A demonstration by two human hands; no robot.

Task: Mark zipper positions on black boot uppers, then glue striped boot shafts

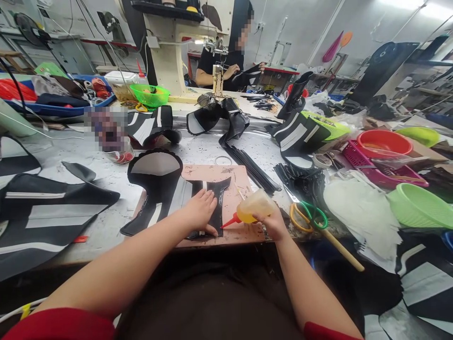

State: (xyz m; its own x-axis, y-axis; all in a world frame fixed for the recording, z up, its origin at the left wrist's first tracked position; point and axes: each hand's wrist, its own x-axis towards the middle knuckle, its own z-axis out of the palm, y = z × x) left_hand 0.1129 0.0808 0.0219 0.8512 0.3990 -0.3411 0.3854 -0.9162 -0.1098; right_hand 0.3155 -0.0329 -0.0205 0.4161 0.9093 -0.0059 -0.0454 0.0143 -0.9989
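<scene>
One bottle (pixel 260 204), yellow liquid (pixel 247 212) inside | right hand (pixel 274 223) gripping it | left hand (pixel 201 210) flat on black piece (pixel 168 191)

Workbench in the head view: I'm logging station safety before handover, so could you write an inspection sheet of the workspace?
Surface: white tabletop, dark-specked; stained pink board at the front.
Job's things: black piece with pale strips, lying partly on the board; bottle of yellowish liquid, red nozzle at the piece's edge.
Clutter: scissors near the front edge; wooden handle jutting past it; black strips.
Hands: left hand flat on the piece; right hand gripping the bottle.
Cables: thin white cord at left.
Surroundings: sewing machine; co-worker behind it; fan.
</scene>
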